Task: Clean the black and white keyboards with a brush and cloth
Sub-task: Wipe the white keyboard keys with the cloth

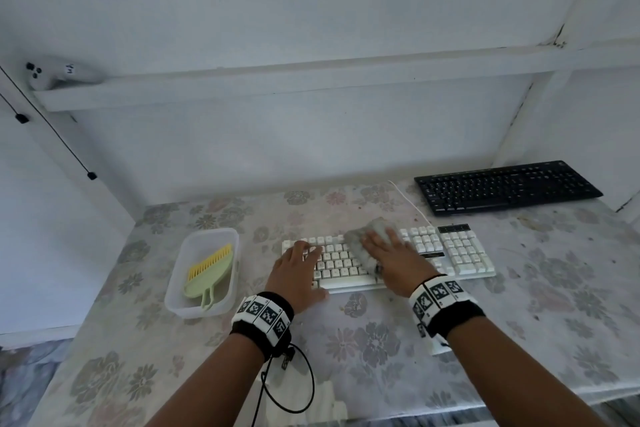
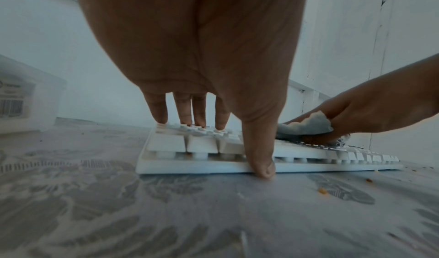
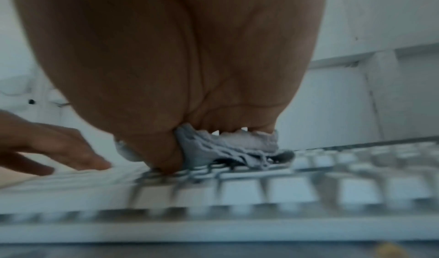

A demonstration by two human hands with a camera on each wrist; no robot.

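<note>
Fingers of the right hand lie spread and nearly flat on a grey cloth, pressing it onto the middle keys of the white keyboard; in the right wrist view the cloth is bunched under the palm with loose threads trailing over the keys. The left hand rests with straight fingers on the keys at the board's 9 o'clock end, its thumb against the front edge, bracing it and holding nothing. The white keyboard sits mid-bench on the flowered bench; the black keyboard lies at 1 o'clock, well apart and untouched. A green brush lies in a clear tub at 9 o'clock of the white board. The cloth is likely soft and limp, best worked under a flat palm; its threads may snag on keycaps. The board looks light and stiff, prone to sliding, so bracing its edge seems wise. Crumbs dot the bench.
</note>
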